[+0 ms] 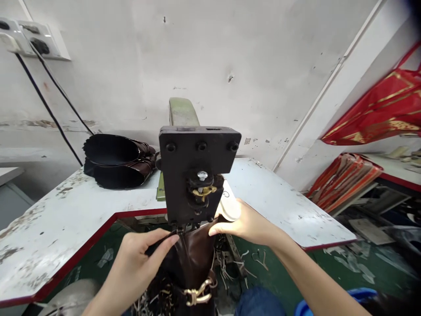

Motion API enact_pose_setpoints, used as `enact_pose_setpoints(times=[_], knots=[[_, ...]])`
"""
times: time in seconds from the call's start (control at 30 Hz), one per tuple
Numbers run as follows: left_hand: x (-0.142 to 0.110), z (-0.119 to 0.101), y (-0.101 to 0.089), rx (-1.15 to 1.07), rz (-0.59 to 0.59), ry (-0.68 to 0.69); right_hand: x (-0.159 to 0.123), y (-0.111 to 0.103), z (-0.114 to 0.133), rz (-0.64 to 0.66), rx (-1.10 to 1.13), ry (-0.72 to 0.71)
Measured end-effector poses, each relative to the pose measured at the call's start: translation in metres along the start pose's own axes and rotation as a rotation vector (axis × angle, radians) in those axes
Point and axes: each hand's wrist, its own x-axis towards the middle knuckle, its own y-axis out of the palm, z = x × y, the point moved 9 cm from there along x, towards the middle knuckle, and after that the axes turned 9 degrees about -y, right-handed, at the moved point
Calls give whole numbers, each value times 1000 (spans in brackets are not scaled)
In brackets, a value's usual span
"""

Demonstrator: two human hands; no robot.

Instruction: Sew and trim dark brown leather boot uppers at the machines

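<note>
A dark brown leather boot shaft point(199, 248) hangs below the black machine head point(199, 175), its top edge up at the machine's lower end. Across its lower part runs a strap with a gold buckle point(199, 293). My left hand point(143, 252) pinches the top edge on the left between thumb and fingers. On the right, my right hand point(241, 224) grips the same edge, thumb in front and fingers partly hidden behind the leather and a white rounded machine part point(229, 204). The machine's lower end covers the spot where it meets the edge.
Two dark boot shafts point(115, 162) lie on the white worktable point(88, 219) at left, openings facing me. The table's red-edged cutout surrounds the machine. Scraps litter the green floor point(263, 263). A red bag point(378, 109) hangs at right; a blue tub point(302, 307) stands low right.
</note>
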Motion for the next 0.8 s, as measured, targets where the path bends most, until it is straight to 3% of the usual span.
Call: enact_pose_setpoints(times=[0.1, 0.3, 0.4, 0.5, 0.67, 0.73, 0.8], knots=[[9, -2, -7, 5, 92, 7, -6, 4, 3, 54, -46, -28], [7, 19, -20, -53, 217, -110, -4, 16, 6, -51, 68, 41], [5, 31, -35, -64, 149, -163, -1, 30, 13, -44, 181, 71], [5, 25, -47, -24, 52, -150, 3, 45, 18, -35, 273, 127], [8, -10, -12, 32, 203, -37, 14, 47, 26, -106, 277, 87], [9, -11, 3, -11, 248, -72, 14, 42, 23, -98, 259, 69], [8, -5, 9, -47, 223, -133, 8, 44, 12, 0, 269, 106]])
